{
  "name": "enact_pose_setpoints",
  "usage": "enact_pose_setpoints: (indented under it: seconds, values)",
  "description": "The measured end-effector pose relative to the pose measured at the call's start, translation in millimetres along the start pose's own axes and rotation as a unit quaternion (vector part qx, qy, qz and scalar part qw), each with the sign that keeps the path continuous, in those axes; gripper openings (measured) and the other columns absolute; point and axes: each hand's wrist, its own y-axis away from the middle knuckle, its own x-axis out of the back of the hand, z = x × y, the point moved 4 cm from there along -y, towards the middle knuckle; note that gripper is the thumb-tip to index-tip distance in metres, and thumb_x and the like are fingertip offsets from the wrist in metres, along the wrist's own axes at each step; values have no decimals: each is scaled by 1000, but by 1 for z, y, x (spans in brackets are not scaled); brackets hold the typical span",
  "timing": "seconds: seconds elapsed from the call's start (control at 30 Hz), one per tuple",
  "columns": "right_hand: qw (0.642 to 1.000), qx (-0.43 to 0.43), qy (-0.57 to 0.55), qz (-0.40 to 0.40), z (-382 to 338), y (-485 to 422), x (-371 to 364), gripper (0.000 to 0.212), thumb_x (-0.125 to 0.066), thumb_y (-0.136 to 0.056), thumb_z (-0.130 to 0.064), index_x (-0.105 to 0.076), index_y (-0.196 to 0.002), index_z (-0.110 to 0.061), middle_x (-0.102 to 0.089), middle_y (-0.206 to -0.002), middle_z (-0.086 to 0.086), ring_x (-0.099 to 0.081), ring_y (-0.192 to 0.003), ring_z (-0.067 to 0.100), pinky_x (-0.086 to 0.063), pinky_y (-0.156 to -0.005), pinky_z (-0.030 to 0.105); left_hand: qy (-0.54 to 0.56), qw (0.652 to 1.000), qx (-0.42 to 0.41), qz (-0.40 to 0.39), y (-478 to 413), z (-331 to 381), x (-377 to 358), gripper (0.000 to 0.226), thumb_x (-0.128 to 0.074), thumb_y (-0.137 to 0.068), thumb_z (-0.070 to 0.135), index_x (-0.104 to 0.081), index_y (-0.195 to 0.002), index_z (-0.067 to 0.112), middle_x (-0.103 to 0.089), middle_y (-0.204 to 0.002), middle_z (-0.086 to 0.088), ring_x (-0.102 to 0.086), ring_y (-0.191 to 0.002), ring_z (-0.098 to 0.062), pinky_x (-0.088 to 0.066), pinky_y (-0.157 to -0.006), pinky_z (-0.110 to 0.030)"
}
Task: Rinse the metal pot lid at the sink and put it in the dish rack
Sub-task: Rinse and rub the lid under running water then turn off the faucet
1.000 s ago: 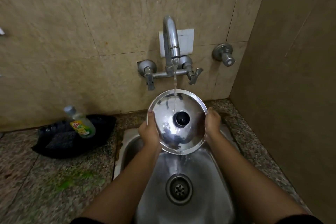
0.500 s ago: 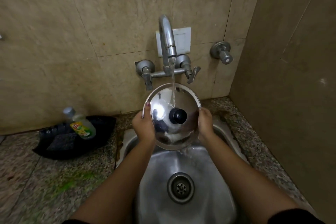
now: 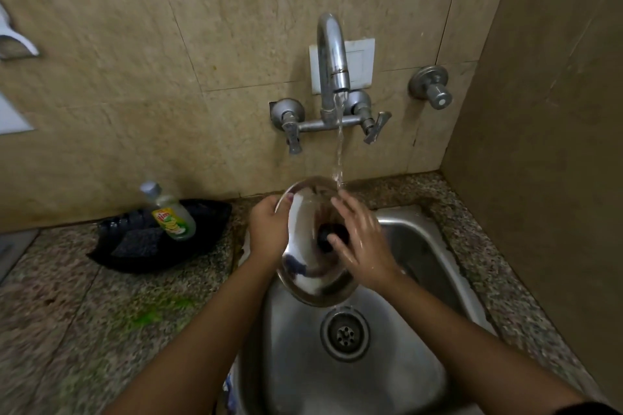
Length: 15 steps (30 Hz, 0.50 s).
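Observation:
The round metal pot lid [image 3: 305,266] with a black knob [image 3: 328,237] is held tilted over the steel sink [image 3: 421,364]. My left hand [image 3: 269,229] grips its left rim. My right hand [image 3: 362,239] lies flat on the lid's top face, fingers spread beside the knob, wet. Water runs from the wall tap [image 3: 332,61] and strikes the lid's far edge by my right fingertips. No dish rack is in view.
A green dish-soap bottle [image 3: 170,214] leans in a black tray [image 3: 158,239] on the speckled granite counter [image 3: 84,330] left of the sink. A separate wall valve [image 3: 433,86] sits at the right. A side wall closes in on the right.
My right hand let go of the lid's right rim and moved onto its top face. The lid dropped lower and tilted, now held by my left hand alone.

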Motion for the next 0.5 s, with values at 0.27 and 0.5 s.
enact_pose_setpoints:
  seconds: [0.27, 0.5]
  values:
    - [967, 37, 63, -242, -17, 19, 0, 102, -42, -72, -81, -20, -151, -21, -20, -160, -4, -3, -148, 12, -7, -119, 32, 39, 982, 174, -68, 0, -20, -15, 23, -47, -83, -12, -65, -76, -1, -66, -74, -18, -66, -67, -32, -57, -57, -25]
    - [975, -16, 170, -140, -23, -12, 14, 39, -48, -89, -20, -49, -128, -25, -68, -109, 13, -64, -96, 38, -53, -75, 44, 143, 930, 322, -100, 2, -15, -20, 13, -45, -93, 5, -55, -85, 0, -62, -84, -22, -64, -76, -30, -59, -51, -31]
